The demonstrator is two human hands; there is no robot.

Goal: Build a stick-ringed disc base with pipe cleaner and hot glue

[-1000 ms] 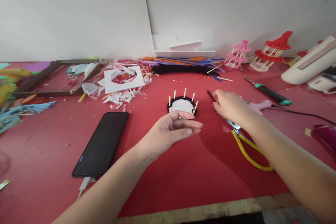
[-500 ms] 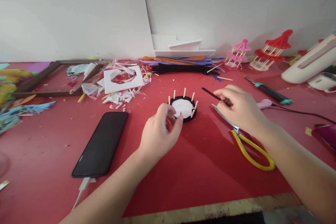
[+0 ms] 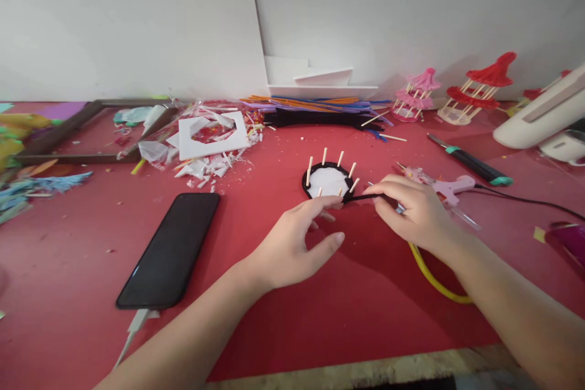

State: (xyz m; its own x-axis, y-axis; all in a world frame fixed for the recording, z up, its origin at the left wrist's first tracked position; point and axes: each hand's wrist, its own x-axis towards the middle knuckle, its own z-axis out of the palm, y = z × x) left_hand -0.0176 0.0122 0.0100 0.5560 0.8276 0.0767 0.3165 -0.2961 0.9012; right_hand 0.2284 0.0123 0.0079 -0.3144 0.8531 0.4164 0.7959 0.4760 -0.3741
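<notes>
A small round base (image 3: pixel 327 180), white inside with a black rim and several short wooden sticks standing up around it, sits on the red table (image 3: pixel 292 292). My left hand (image 3: pixel 292 244) is at its near edge, fingertips touching the rim, thumb apart below. My right hand (image 3: pixel 414 210) pinches a black pipe cleaner (image 3: pixel 363 197) whose free end reaches the base's right side by a stick.
A black phone (image 3: pixel 171 250) with a cable lies at the left. Yellow-handled scissors (image 3: pixel 434 277) lie under my right wrist, a pink glue gun (image 3: pixel 445 186) behind it. Pipe cleaners (image 3: pixel 320 111), white foam scraps (image 3: pixel 208 140) and two pagoda models (image 3: pixel 478 88) line the back wall.
My right hand lifted the black pipe cleaner off the table and brought it left to the base. My left hand shifted at the base's near edge, and the base slid slightly right.
</notes>
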